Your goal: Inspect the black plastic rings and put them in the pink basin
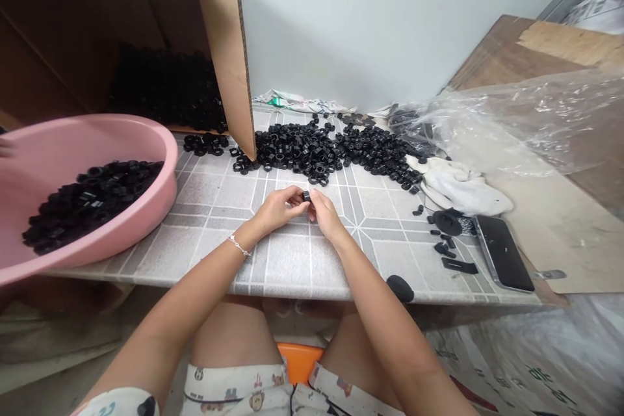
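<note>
Between my two hands, over the middle of the table, is a small black plastic ring-like part (pixel 306 196). My left hand (pixel 283 207) pinches it from the left, with a bracelet at the wrist. From the other side, the fingers of my right hand (pixel 322 211) close on the same part. Just beyond my fingers lies a heap of black rings (pixel 297 149). A second heap of small black pieces (pixel 377 153) adjoins it on the right. The part's far side is hidden by my fingers.
At left a pink basin (pixel 168 175) holds many black rings, in front of a cardboard box (pixel 227 45) with more inside. A white cloth (pixel 455 185), phone (pixel 504 253), loose black pieces (pixel 446 244) and clear plastic sheeting (pixel 531 117) are at right. Another person's blurred fingers (pixel 6 146) show at far left.
</note>
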{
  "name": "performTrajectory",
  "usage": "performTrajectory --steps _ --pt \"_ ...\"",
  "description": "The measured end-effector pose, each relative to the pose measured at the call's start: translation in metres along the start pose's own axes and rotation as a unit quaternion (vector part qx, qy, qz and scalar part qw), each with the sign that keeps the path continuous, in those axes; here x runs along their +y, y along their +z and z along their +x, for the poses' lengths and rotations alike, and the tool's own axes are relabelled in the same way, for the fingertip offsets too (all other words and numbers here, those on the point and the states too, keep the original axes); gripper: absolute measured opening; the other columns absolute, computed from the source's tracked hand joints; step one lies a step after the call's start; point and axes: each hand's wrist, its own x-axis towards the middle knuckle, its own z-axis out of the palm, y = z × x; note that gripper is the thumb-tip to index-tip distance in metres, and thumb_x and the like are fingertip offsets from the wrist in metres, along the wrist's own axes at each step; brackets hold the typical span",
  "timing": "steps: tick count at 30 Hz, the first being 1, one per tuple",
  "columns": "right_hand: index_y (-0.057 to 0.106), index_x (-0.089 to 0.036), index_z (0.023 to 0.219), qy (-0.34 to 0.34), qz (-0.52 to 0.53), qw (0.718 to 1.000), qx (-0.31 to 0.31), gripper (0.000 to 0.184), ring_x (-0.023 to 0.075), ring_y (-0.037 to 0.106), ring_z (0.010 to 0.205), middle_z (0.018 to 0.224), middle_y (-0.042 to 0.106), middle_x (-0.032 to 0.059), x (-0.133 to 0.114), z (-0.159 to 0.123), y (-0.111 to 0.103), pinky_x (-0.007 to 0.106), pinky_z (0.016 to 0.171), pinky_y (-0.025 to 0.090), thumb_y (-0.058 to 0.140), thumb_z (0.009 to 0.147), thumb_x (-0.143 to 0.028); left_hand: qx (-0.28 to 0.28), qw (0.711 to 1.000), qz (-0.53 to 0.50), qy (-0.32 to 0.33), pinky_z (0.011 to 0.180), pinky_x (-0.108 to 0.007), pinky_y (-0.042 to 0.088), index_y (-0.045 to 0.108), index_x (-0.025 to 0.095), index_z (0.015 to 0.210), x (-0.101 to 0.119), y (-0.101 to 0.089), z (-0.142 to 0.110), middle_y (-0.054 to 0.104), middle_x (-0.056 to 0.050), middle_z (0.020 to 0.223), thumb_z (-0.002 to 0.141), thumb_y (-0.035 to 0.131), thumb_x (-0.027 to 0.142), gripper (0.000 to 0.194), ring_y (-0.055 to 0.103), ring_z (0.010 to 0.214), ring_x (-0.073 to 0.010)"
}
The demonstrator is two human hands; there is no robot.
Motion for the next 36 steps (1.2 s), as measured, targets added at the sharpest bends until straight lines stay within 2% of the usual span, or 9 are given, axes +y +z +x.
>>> performTrajectory --steps 6,10,15,20,23,25,29,32,36 --pt "0.056 -0.020 0.074 -0.010 0.045 0.999 -0.006 0.051 0.0108 0.040 0.047 0.055 0.048 -0.0026 -0.008 -0.004 0.007 0.026 0.047 0.033 0.045 0.081 -0.070 -0.005 0.985 0.136 0.105 0.072 -0.029 0.047 0.061 0.019 0.085 0.000 -0.010 0.000 0.063 -0.004 0.075 0.081 0.058 0.037 0.019 0.059 0.072 -0.0163" --pt "0.053 -0.020 0.066 0.028 0.072 0.997 -0.018 0.051 0.0106 0.040 0.044 0.050 0.042 -0.0037 -0.014 -0.005 0.010 0.026 0.045 0.032 0.049 0.079 -0.070 -0.023 0.980 0.162 0.110 0.072 -0.030 0.047 0.061 0.019 0.084 0.000 -0.012 0.000 0.063 -0.005 0.075 0.081 0.058 0.038 0.020 0.059 0.073 -0.0172" --pt "0.043 -0.022 0.057 0.056 0.107 0.993 -0.020 0.063 0.0099 0.040 0.039 0.047 0.035 -0.0052 -0.016 0.002 -0.002 0.026 0.044 0.034 0.036 0.077 -0.081 0.021 0.999 -0.039 -0.003 0.069 -0.027 0.050 0.054 0.017 0.082 0.001 -0.002 0.001 0.063 -0.002 0.074 0.079 0.063 0.042 0.027 0.060 0.067 -0.0128" --pt "0.045 -0.021 0.060 0.062 0.155 0.985 0.036 0.064 0.0101 0.045 0.040 0.048 0.037 -0.0062 -0.018 0.009 -0.015 0.026 0.048 0.038 0.034 0.076 -0.082 0.070 0.967 -0.221 -0.102 0.065 -0.025 0.050 0.053 0.015 0.082 0.008 -0.001 0.008 0.064 -0.003 0.076 0.071 0.071 0.046 0.037 0.062 0.069 -0.0125" --pt "0.048 -0.021 0.063 0.060 0.143 0.987 0.031 0.058 0.0098 0.047 0.042 0.050 0.040 -0.0065 -0.017 0.007 -0.014 0.025 0.050 0.039 0.046 0.075 -0.077 0.098 0.938 -0.307 -0.128 0.069 -0.024 0.049 0.057 0.017 0.088 0.012 -0.017 0.013 0.067 -0.004 0.087 0.067 0.075 0.044 0.039 0.064 0.081 -0.0141" --pt "0.049 -0.020 0.065 0.058 0.125 0.990 0.009 0.054 0.0099 0.049 0.043 0.052 0.043 -0.0063 -0.015 0.006 -0.012 0.025 0.051 0.039 0.052 0.075 -0.073 0.136 0.914 -0.366 -0.113 0.073 -0.026 0.050 0.059 0.020 0.093 0.013 -0.034 0.016 0.068 -0.005 0.100 0.070 0.073 0.046 0.037 0.064 0.091 -0.0157" --pt "0.051 -0.020 0.067 0.050 0.116 0.992 -0.017 0.052 0.0097 0.051 0.045 0.054 0.046 -0.0060 -0.011 0.006 -0.011 0.025 0.053 0.039 0.051 0.078 -0.070 0.272 0.869 -0.413 -0.002 0.077 -0.027 0.049 0.064 0.029 0.097 0.013 -0.077 0.013 0.069 -0.001 0.108 0.086 0.055 0.053 0.028 0.060 0.107 -0.0162" --pt "0.051 -0.020 0.068 0.048 0.111 0.992 -0.020 0.052 0.0096 0.051 0.046 0.054 0.046 -0.0059 -0.010 0.007 -0.011 0.025 0.053 0.039 0.048 0.079 -0.071 0.356 0.834 -0.415 0.074 0.082 -0.025 0.047 0.065 0.036 0.098 0.012 -0.105 0.004 0.069 0.006 0.111 0.090 0.051 0.053 0.024 0.054 0.118 -0.0131" --pt "0.051 -0.019 0.067 0.043 0.096 0.994 -0.015 0.053 0.0094 0.051 0.045 0.054 0.046 -0.0059 -0.011 0.006 -0.010 0.025 0.053 0.039 0.048 0.079 -0.071 0.364 0.802 -0.449 0.153 0.091 -0.018 0.041 0.064 0.041 0.099 0.010 -0.128 -0.005 0.066 0.021 0.114 0.094 0.049 0.044 0.015 0.044 0.126 -0.0023"
